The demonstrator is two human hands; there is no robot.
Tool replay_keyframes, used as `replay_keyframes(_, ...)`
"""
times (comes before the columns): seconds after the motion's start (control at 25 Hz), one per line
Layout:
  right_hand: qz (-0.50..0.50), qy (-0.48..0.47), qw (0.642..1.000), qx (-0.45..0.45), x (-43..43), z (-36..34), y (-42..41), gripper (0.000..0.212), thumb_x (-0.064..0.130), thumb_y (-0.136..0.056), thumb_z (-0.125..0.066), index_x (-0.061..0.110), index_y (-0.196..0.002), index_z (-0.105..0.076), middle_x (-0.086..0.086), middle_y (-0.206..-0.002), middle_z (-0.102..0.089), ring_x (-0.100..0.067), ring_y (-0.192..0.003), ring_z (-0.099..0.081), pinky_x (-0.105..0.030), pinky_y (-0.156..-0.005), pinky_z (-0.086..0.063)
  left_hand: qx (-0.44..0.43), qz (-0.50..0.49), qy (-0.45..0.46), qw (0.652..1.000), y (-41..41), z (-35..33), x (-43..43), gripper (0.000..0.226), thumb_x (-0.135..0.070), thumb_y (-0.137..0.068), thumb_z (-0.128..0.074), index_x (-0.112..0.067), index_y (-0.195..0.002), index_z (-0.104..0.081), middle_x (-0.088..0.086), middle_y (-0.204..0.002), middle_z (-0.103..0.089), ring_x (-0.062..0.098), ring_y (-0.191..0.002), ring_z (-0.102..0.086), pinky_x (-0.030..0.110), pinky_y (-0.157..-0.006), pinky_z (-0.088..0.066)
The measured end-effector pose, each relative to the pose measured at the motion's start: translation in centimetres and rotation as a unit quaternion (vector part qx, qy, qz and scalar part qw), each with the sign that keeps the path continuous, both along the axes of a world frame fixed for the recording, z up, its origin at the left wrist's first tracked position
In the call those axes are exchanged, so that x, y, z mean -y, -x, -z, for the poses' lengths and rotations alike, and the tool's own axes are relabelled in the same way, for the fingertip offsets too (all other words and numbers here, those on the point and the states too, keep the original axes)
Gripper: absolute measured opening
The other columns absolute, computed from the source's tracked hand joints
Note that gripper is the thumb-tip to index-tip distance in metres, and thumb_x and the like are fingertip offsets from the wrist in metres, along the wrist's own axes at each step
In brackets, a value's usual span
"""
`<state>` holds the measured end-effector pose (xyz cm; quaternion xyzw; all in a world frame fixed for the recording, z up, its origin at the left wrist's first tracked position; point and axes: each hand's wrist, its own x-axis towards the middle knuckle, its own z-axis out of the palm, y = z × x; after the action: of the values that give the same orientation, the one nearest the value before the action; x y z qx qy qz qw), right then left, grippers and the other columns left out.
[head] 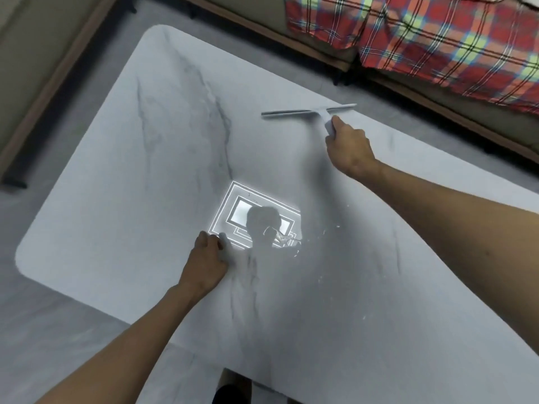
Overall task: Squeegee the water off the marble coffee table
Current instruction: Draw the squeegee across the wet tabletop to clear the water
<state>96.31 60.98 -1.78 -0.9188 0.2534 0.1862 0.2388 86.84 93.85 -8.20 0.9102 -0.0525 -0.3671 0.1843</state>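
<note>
Red plaid blanket (437, 39) draped over a wood-framed sofa (335, 58) at upper right; grey floor (43, 330); beige, wood-edged furniture (43, 53) at upper left.

The pale grey squeegee (310, 112) lies with its long blade flat on the white, grey-veined marble tabletop (122, 176) at about 1 o'clock; water drops (318, 237) glisten near the centre.

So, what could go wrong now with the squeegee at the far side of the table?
The grey squeegee in the right hand sits near the white marble table's far edge, so water could be pushed onto the floor by the plaid-covered sofa. Droplets nearer the left hand may be missed.
</note>
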Motion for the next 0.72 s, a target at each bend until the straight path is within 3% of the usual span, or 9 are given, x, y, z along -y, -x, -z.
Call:
replay_keyframes(0.08, 0.002, 0.007, 1.000, 0.008, -2.1, 1.3, -2.4, 0.015, 0.013, -0.090, -0.037, 0.018, -0.103, -0.042, -0.022, -0.111, -0.057, -0.040, -0.098, -0.050, -0.035, -0.071, -0.032, 0.013, 0.045, -0.023, 0.999, 0.0, 0.7, -1.0, 0.031, -0.004, -0.079, -0.054, -0.001, -0.109, -0.050, 0.016, -0.120, -0.042, 0.033, -0.103, -0.051, 0.035, -0.085, -0.044)
replay_keyframes(0.24, -0.082, 0.011, 0.996, 0.039, -6.0, 1.9, 0.5, 0.046, 0.010, -0.088, -0.038, 0.022, -0.132, -0.040, -0.023, -0.109, -0.062, -0.044, -0.098, -0.055, -0.040, -0.075, -0.043, -0.012, 0.117, -0.048, 0.992, 0.2, 1.5, -2.2, 0.042, -0.005, -0.077, -0.054, 0.001, -0.118, -0.046, 0.029, -0.139, -0.029, 0.044, -0.126, -0.039, 0.039, -0.092, -0.040)
replay_keyframes(0.32, -0.166, 0.003, 0.986, 0.031, -7.6, 2.1, 4.6, 0.054, 0.015, -0.090, -0.040, 0.031, -0.141, -0.032, -0.020, -0.106, -0.063, -0.042, -0.093, -0.059, -0.042, -0.076, -0.045, -0.026, 0.117, -0.047, 0.992, 0.0, 1.5, -2.1, 0.041, -0.004, -0.078, -0.052, 0.001, -0.118, -0.044, 0.030, -0.143, -0.025, 0.045, -0.125, -0.041, 0.036, -0.084, -0.041)
replay_keyframes(0.44, -0.221, 0.002, 0.975, 0.012, -7.7, 2.3, 10.9, 0.060, 0.020, -0.092, -0.041, 0.038, -0.146, -0.021, -0.008, -0.089, -0.057, -0.039, -0.078, -0.059, -0.039, -0.066, -0.044, -0.022, 0.097, -0.041, 0.994, -0.3, 1.2, -1.6, 0.036, 0.000, -0.076, -0.050, 0.000, -0.112, -0.045, 0.025, -0.136, -0.032, 0.039, -0.109, -0.050, 0.031, -0.072, -0.039)
replay_keyframes(0.6, -0.265, 0.037, 0.963, -0.014, -4.3, 1.7, 18.6, 0.061, 0.019, -0.094, -0.042, 0.040, -0.147, -0.021, 0.002, -0.076, -0.038, -0.034, -0.060, -0.055, -0.033, -0.053, -0.036, -0.017, 0.106, -0.063, 0.992, 1.1, 1.4, -0.8, 0.040, 0.000, -0.078, -0.048, 0.002, -0.118, -0.044, 0.031, -0.141, -0.028, 0.044, -0.128, -0.037, 0.039, -0.091, -0.042)
replay_keyframes(0.72, -0.289, 0.071, 0.954, -0.028, -0.8, 0.8, 23.4, 0.060, 0.020, -0.095, -0.044, 0.039, -0.148, -0.024, 0.000, -0.077, -0.043, -0.032, -0.055, -0.054, -0.032, -0.049, -0.036, -0.018, 0.114, -0.069, 0.991, 4.0, 1.3, 0.8, 0.042, 0.000, -0.081, -0.046, 0.003, -0.123, -0.044, 0.034, -0.142, -0.027, 0.047, -0.128, -0.036, 0.042, -0.095, -0.042)
